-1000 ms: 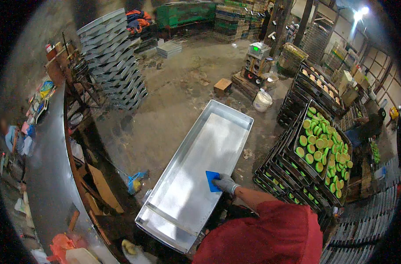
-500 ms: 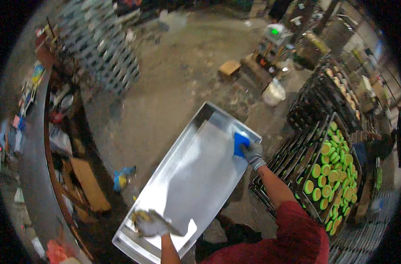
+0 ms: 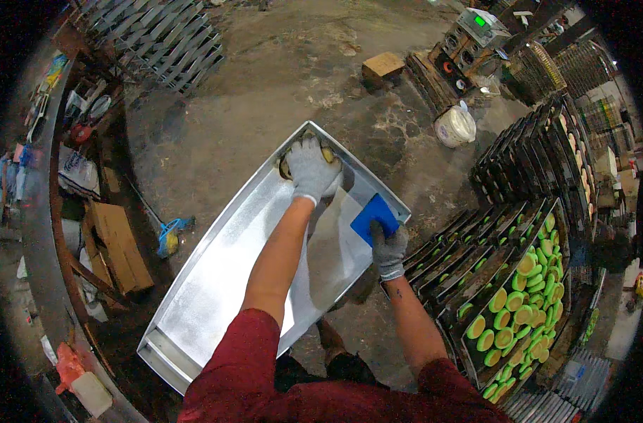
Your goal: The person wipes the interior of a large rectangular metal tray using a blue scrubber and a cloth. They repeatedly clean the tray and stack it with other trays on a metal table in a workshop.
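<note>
A long silver metal tray [image 3: 247, 222] with raised rims lies slanted before me. My left hand [image 3: 311, 169], in a grey glove, presses a dirty yellowish cloth [image 3: 328, 154] into the tray's far corner; most of the cloth is hidden under the palm. At the tray's right rim, my right hand [image 3: 388, 251], also gloved in grey, grips a flat blue scraper [image 3: 375, 217]. The scraper slants over the inner side of the tray. Whether the right fingers also hold the rim, I cannot tell.
Dark stacked trays [image 3: 434, 261] on the right carry many round green-edged pieces [image 3: 522, 307]. Beyond them stand a white bucket [image 3: 455, 127], a cardboard box [image 3: 383, 65] and a scale with a green display [image 3: 481, 22]. A curved-looking metal bench [image 3: 43, 211] runs along the left, with a brown carton [image 3: 120, 247] beneath.
My left hand has swept the cloth from the tray's near end to its far corner. The right hand stays at the right rim with the scraper. The view has shifted.
</note>
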The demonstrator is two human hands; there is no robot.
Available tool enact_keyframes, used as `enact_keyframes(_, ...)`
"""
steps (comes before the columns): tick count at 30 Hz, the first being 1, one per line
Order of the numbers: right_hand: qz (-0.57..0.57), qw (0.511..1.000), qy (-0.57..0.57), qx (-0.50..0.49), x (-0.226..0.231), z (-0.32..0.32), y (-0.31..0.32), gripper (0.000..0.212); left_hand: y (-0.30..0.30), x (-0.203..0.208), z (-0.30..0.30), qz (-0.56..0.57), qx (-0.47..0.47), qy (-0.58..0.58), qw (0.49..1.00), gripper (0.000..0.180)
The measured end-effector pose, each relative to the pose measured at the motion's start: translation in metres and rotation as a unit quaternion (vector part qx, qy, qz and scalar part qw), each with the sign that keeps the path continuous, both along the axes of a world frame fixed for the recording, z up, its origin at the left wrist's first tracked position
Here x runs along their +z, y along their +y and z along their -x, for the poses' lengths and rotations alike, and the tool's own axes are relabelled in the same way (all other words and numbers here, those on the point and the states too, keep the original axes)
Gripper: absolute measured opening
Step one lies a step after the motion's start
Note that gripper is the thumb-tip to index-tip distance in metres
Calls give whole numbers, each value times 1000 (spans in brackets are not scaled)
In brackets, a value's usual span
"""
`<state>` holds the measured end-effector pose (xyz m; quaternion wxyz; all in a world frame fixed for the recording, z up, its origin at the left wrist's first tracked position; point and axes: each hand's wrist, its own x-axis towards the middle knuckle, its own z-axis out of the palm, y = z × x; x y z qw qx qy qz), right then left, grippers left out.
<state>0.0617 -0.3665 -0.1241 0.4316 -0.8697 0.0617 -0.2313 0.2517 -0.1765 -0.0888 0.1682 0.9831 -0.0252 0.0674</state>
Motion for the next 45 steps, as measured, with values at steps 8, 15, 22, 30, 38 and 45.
enact_keyframes(8, -377, 902, -114, -179, 18, -12, -5, 20, -81, -18, 122, 189, -244, 20, 951, 43)
enact_keyframes(15, 35, 998, -13, -47, 29, -23, -39, 30, 107, -4, 295, 7, -470, 121, 874, 54)
enact_keyframes(22, 0, 996, -1, -94, 14, -22, -33, 26, 200, -20, 379, -24, -457, 158, 875, 54)
enact_keyframes(30, 37, 998, -28, -50, 2, -33, -35, 30, -55, -19, 128, -61, -394, 7, 917, 37)
enact_keyframes(38, -31, 992, 64, -101, -14, -25, -45, 39, 146, -42, 168, 67, 16, -121, 990, 40)
enact_keyframes(45, -2, 983, 96, -153, 1, -23, -33, 44, 323, -66, 381, -59, 710, -21, 701, 53)
